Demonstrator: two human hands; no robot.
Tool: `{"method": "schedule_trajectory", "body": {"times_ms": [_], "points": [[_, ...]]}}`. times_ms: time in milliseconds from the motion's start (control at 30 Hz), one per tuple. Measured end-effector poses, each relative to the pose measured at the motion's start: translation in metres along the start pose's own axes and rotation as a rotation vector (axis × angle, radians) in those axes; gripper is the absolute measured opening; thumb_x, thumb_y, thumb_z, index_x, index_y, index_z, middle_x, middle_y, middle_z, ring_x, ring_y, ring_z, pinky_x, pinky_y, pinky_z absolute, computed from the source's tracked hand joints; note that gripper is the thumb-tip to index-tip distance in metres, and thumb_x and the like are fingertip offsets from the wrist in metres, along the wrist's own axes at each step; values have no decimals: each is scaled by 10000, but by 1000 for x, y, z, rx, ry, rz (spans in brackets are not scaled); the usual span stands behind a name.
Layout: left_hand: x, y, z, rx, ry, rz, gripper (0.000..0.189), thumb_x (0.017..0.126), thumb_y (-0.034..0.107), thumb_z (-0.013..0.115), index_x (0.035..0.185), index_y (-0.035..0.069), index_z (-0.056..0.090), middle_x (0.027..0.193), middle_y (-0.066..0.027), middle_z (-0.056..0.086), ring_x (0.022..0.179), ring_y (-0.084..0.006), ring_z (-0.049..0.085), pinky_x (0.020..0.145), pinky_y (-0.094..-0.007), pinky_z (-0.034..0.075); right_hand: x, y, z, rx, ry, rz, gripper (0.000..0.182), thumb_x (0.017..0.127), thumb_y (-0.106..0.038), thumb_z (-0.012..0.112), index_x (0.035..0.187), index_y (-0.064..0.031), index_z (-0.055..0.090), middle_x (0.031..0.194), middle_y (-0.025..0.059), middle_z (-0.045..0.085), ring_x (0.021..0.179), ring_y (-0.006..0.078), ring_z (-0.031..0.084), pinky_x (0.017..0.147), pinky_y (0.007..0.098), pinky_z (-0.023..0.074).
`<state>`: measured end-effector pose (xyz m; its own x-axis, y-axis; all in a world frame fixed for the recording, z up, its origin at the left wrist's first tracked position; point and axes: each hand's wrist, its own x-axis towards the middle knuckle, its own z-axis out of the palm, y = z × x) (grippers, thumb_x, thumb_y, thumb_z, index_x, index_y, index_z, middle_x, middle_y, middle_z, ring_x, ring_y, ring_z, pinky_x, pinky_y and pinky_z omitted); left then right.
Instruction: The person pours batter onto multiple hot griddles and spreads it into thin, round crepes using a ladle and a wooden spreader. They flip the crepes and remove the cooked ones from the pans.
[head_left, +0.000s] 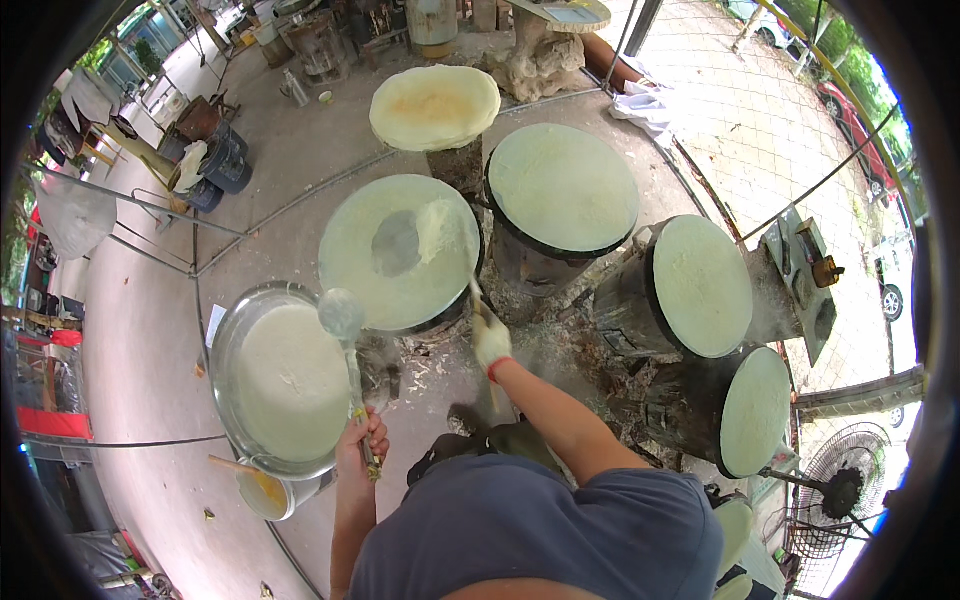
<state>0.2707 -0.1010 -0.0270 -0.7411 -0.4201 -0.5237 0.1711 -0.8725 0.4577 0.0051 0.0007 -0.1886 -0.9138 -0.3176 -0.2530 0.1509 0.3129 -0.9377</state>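
My left hand (363, 441) is closed on the handle of a metal ladle (341, 315), whose bowl hangs between the batter basin and the nearest griddle. My right hand (491, 341), in a pale glove, grips a thin-handled spreading tool (475, 289) over the right part of that round griddle (352, 281). Pale batter covers much of the griddle, around a grey patch near its middle; the tool's far end is blurred. A wide metal basin (225, 390) of white batter (292, 382) stands at the left. A stack of thin round pancakes (435, 109) lies beyond the griddle.
More batter-covered griddles (562, 187) on drum stoves curve round to the right, including one (703, 285) and another (756, 412). A bucket (281, 499) with a wooden-handled tool stands beside the basin. A pedestal fan (841, 491) is at lower right. Dark bins (225, 166) stand at left.
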Motion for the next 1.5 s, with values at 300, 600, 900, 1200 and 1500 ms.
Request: {"method": "schedule_trajectory", "body": {"times_ms": [300, 600, 900, 1200, 1500], "points": [[2, 4, 17, 64, 85, 22, 259, 819, 86, 546, 1060, 38, 463, 737, -19, 417, 561, -103, 387, 455, -215, 345, 88, 5, 54, -69, -108, -39, 368, 861, -233, 494, 1162, -46, 591, 992, 229, 640, 961, 346, 615, 842, 391, 466], [12, -7, 17, 46, 164, 52, 260, 823, 51, 524, 1072, 24, 452, 733, -25, 413, 565, -103, 396, 440, -217, 348, 95, -49, 23, -330, -271, -118, 365, 850, -293, 480, 1145, -124, 612, 1002, 211, 638, 973, 361, 600, 847, 414, 463], [24, -34, 31, -72, 201, 72, 276, 824, 48, 523, 1085, 14, 442, 744, -45, 434, 559, -117, 410, 432, -232, 361, 167, -45, 13, -304, -505, -322, 333, 840, -267, 529, 1099, -84, 630, 953, 202, 650, 890, 332, 634, 779, 398, 485], [28, -67, 38, -265, 257, 122, 215, 868, 48, 489, 1077, -2, 466, 765, -63, 463, 546, -122, 418, 418, -226, 363, 203, -71, -7, -420, -847, -181, 338, 890, -185, 546, 1159, 15, 588, 916, 98, 671, 779, 159, 590, 727, 277, 457], [26, -92, 53, -185, 416, 132, 179, 900, 106, 498, 1058, 28, 465, 727, -43, 456, 463, -83, 368, 372, -219, 322, 248, -30, 17, -155, -822, -389, 355, 890, -277, 555, 1106, -5, 627, 845, 87, 667, 771, 214, 585, 756, 316, 466]]}}
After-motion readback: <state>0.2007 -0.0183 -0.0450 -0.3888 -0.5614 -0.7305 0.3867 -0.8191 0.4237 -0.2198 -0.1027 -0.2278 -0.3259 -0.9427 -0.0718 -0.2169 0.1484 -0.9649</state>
